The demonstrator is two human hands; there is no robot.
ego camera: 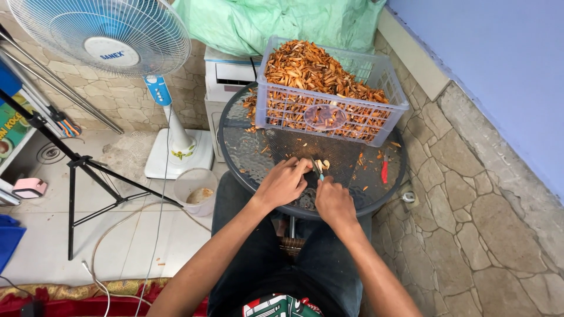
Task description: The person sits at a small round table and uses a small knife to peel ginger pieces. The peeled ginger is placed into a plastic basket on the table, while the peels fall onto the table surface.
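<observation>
A round glass table (247, 152) is carrying a heaped crate (376, 76) of orange pods. The left hand (282, 183) is pinching a small piece (321, 165) near the edge; the right hand (333, 202) is gripping what looks like a blade (318, 170), which could slip toward the fingers.

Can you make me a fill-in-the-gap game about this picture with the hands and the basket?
1. The plastic crate is full of orange ____.
2. The crate stands on a ____ glass table.
3. The left hand and right hand work over the ____.
4. A white ____ stands on the floor.

Missing words: peels; round; table; fan
</observation>
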